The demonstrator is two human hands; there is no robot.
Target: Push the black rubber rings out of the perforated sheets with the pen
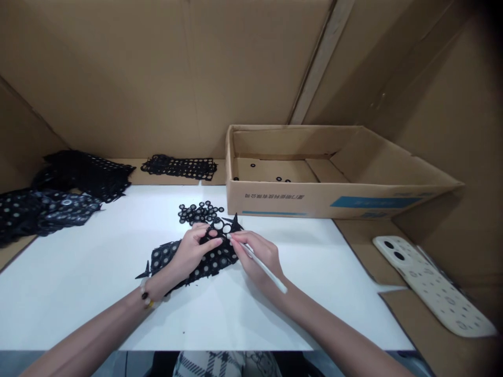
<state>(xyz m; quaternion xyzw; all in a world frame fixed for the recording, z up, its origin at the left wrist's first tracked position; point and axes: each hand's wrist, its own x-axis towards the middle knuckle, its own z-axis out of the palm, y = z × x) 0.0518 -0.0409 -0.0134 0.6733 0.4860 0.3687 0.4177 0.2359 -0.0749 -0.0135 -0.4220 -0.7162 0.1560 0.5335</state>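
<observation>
A black rubber sheet full of round holes (214, 260) lies on the white table top (98, 272). My left hand (192, 250) rests on it, fingers curled and pressing the sheet near its far end. My right hand (261, 256) pinches a thin white stick (264, 268) like a pen, its tip at the sheet's edge close to the left fingertips. Just beyond the sheet lies a small pile of loose black rings (199, 212).
An open cardboard box (314, 201) with a few black rings inside stands behind the hands at right. More black perforated sheets lie at far left (58, 196) and at the back (178, 166). A phone in a pale case (430, 285) lies at right. Cardboard walls surround the table.
</observation>
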